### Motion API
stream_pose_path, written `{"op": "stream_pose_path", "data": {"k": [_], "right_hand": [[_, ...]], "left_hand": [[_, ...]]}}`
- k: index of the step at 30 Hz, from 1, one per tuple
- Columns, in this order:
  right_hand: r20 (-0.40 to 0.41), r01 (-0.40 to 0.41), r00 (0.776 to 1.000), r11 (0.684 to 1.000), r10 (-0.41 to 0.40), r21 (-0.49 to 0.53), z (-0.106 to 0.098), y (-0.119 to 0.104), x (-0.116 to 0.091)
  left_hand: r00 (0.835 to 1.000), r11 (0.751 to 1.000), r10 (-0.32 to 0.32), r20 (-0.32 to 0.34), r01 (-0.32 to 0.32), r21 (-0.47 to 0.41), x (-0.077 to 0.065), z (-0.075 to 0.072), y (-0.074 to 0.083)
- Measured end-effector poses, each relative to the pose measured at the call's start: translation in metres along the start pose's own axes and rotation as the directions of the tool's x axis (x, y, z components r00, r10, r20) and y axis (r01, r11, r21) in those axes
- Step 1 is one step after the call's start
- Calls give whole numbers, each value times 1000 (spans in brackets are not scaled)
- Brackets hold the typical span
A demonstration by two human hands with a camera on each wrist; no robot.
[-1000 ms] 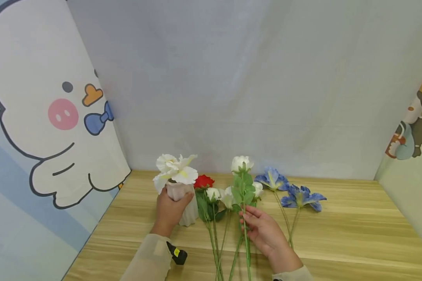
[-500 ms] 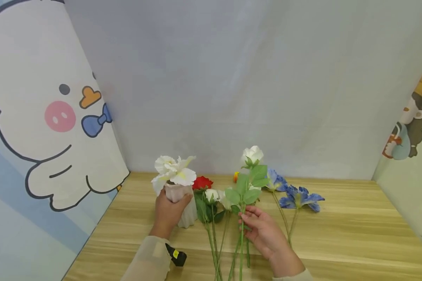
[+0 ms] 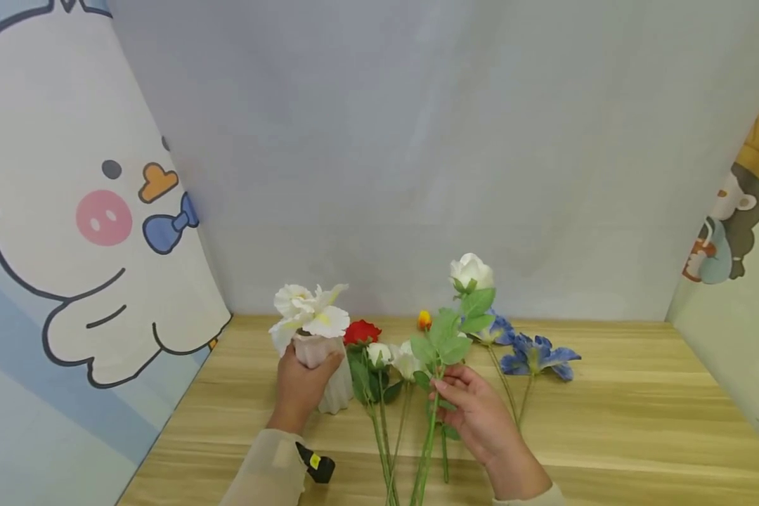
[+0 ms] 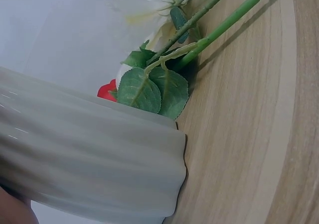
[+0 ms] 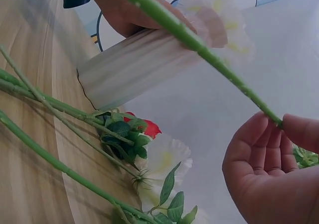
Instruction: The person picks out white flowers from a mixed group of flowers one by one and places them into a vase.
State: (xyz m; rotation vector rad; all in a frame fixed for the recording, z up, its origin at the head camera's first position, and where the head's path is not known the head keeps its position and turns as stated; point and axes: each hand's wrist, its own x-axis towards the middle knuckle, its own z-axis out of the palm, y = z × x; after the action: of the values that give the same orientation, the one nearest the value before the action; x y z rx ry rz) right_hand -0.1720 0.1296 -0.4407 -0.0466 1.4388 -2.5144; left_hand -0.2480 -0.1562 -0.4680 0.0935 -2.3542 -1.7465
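My left hand [image 3: 302,386] grips the upper part of a white fluted vase [image 3: 336,383], which stands on the table. A white iris-like flower [image 3: 313,313] sticks out of its mouth. Between thumb and fingertips, my right hand [image 3: 477,414] pinches the green stem of a white rose [image 3: 471,273], its bloom raised and tilted right, leaves just above the fingers. In the right wrist view that stem [image 5: 219,64] crosses in front of the vase. Between the hands lie a red rose [image 3: 362,332], a small white rose [image 3: 379,353] and a white flower [image 3: 407,360].
Two blue flowers [image 3: 540,357] lie right of the right hand, stems toward the front. A small orange-yellow bud [image 3: 424,320] shows near the back edge. The wooden table [image 3: 639,414] meets a grey backdrop [image 3: 449,140] behind and printed panels at both sides.
The white rose in my right hand has swung right and up, its stem's lower end moving left. This uncovers the orange-yellow bud. My left hand keeps its grip on the vase.
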Motion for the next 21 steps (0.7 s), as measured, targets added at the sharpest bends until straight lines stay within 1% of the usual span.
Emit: {"op": "stream_pose_path", "data": {"k": [4,8,11,16,21], "right_hand": [[-9,3,1000,999,-3,-37,0,-2,2],[-15,7,1000,994,-9,-106,0,-5,5],[-16,16,1000,989,-18,-145,1,-8,8],[1,32,999,987,-33,-158,5,-13,12],[23,39,999,983,-35,-181,9,-16,15]], "left_hand": [[1000,1000,9,-1,-9,12,0,1,0],[1000,1000,2,-5,-2,21,-1,0,0],[1000,1000,9,1,-9,15,-2,0,0],[1000,999,31,0,-31,13,-2,0,2],[1000,1000,26,-2,-25,17,-1,0,1]]}}
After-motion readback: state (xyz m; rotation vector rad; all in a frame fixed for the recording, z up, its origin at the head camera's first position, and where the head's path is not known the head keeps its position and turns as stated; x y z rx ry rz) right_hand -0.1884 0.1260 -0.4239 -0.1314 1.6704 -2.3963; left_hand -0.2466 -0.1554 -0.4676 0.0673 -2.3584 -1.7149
